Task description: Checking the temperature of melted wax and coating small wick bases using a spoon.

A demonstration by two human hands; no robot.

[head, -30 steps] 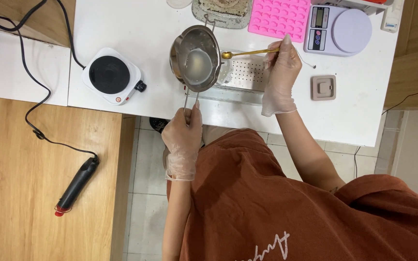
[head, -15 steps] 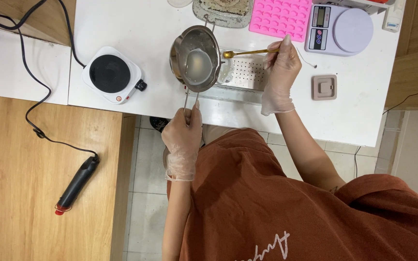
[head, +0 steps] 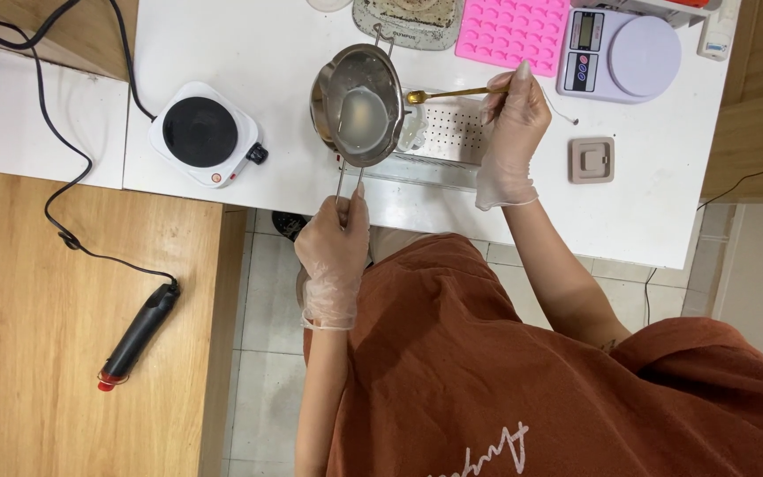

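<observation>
Low centre of the frame, the gloved left hand [head: 335,256] is closed round the wire handle of a small stainless-steel melting pot [head: 359,104], tipped toward the right. Beyond it the gloved right hand [head: 509,132] pinches a slim gold spoon [head: 452,94], bowl at the pot's lip. Pale liquid remains inside, so the pour looks unfinished. The white perforated mould [head: 454,132] on the white tabletop [head: 249,53] sits partly hidden (its fill unreadable) — trays above are cut off.
</observation>
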